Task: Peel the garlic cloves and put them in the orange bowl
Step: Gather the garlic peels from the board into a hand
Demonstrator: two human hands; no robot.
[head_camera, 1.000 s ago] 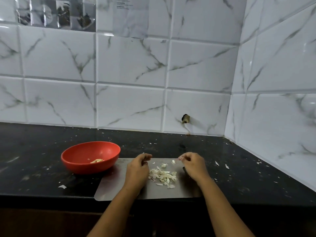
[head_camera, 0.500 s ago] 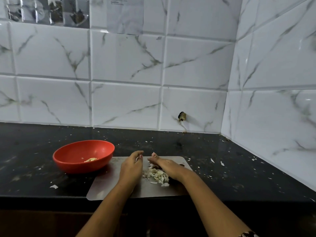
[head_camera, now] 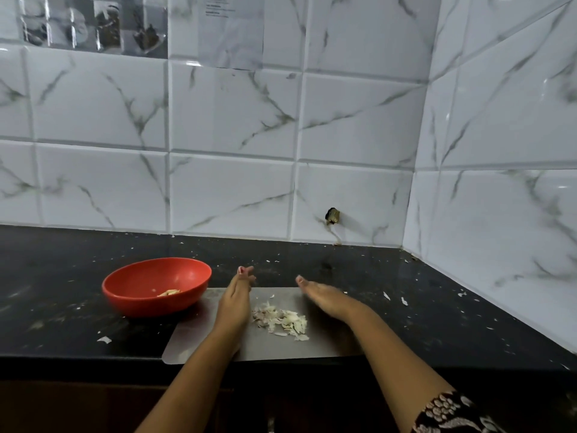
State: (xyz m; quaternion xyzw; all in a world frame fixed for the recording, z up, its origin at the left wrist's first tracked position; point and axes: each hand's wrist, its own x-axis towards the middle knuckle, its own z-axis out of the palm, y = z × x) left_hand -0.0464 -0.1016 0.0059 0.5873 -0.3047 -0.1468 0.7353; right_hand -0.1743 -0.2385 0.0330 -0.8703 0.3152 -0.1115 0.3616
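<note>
Now both hands over board [head_camera: 265,348], flanking peel pile [head_camera: 281,320]. Left grip [head_camera: 235,296]: fingers straight, pressed together, seemingly empty, though tips blurred. Right grip [head_camera: 324,296]: flat open, holding nothing. Bowl [head_camera: 131,295] on surface [head_camera: 406,276], just left of board; peeled cloves [head_camera: 170,292] inside.

Glossy white marble-veined tiles [head_camera: 231,195] cover the back and right walls, meeting in a corner. A small dark hole [head_camera: 332,215] breaks one tile above the black countertop [head_camera: 406,292]; a paper sheet [head_camera: 232,32] is stuck higher up.
</note>
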